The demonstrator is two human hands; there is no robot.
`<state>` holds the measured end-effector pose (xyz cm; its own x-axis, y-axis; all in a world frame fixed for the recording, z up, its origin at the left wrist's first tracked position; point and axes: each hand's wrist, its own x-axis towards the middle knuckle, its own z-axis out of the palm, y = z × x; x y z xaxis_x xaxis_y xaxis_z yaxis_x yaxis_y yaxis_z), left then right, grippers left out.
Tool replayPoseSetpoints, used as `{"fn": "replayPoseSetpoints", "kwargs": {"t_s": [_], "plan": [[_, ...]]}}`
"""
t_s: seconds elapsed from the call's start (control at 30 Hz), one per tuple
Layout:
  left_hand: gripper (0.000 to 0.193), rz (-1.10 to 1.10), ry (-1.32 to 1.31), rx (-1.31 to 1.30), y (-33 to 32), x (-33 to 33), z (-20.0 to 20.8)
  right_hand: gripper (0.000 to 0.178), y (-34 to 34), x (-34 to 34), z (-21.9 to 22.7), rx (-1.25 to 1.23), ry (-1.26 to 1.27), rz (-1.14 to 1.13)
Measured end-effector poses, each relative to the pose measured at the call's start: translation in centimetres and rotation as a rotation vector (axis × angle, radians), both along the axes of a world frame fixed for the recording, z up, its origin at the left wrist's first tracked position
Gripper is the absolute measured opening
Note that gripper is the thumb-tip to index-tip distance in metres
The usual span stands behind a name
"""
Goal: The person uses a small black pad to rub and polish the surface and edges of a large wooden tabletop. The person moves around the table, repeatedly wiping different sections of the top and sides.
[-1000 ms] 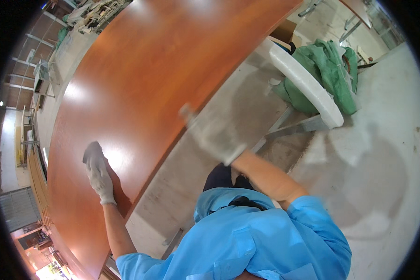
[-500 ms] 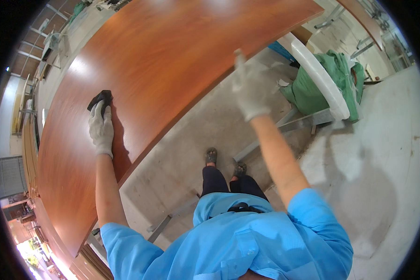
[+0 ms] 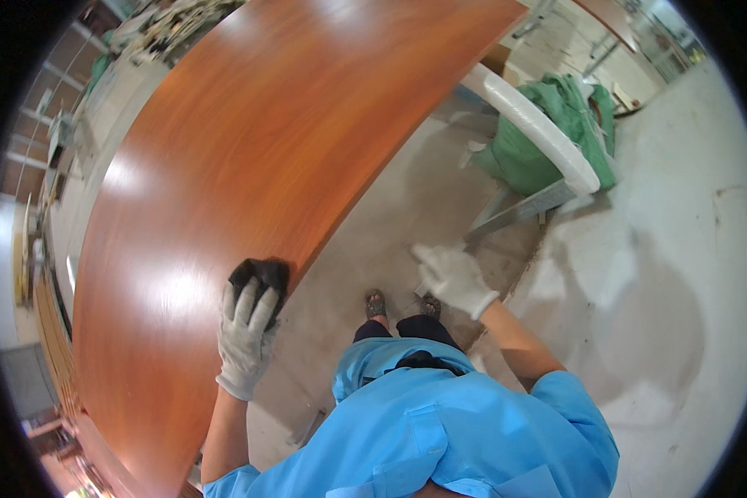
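A long reddish-brown wooden board (image 3: pixel 249 158) with a glossy face and a curved far edge lies in front of me. My left hand (image 3: pixel 245 344), in a light grey work glove, presses a crumpled black cloth (image 3: pixel 261 272) against the board's near edge. Its fingers lie over the cloth, and part of the cloth hangs past the edge. My right hand (image 3: pixel 456 280), gloved too, hovers in front of my body over the floor, apart from the board. A little blurred, it shows stretched fingers and holds nothing that I can see.
Right of the board stands a curved piece wrapped in white plastic (image 3: pixel 539 129) on a metal frame (image 3: pixel 523 207), beside a green sack (image 3: pixel 548 124). Scrap pieces (image 3: pixel 174 29) lie beyond the far edge. Long boards (image 3: pixel 54 349) are at the left. Another tabletop (image 3: pixel 610 21) stands far right.
My left hand has slid the black cloth from the middle of the board to its near edge. My right hand has dropped from beside the board's edge toward my body. The view has shifted slightly.
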<state>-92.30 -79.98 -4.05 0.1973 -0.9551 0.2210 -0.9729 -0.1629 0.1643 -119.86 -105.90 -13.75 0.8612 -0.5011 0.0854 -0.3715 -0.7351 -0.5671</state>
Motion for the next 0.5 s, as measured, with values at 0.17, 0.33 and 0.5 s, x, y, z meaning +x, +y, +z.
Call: {"fn": "replayPoseSetpoints", "kwargs": {"t_s": [0.17, 0.33, 0.5], "plan": [[0.042, -0.323, -0.13, -0.054, -6.5, 0.7, -0.6, 0.04, -2.5, -3.0, 1.3, 0.1, -0.032, -0.476], [0.035, -0.425, -0.006, 0.006, -14.7, 0.4, 0.2, 0.041, -2.9, -2.5, 0.8, 0.066, -0.239, -0.658], [0.03, -0.526, 0.033, -0.066, -23.0, -0.2, 0.7, 0.038, -5.0, -3.6, 1.9, 0.013, -0.41, -0.74]]}}
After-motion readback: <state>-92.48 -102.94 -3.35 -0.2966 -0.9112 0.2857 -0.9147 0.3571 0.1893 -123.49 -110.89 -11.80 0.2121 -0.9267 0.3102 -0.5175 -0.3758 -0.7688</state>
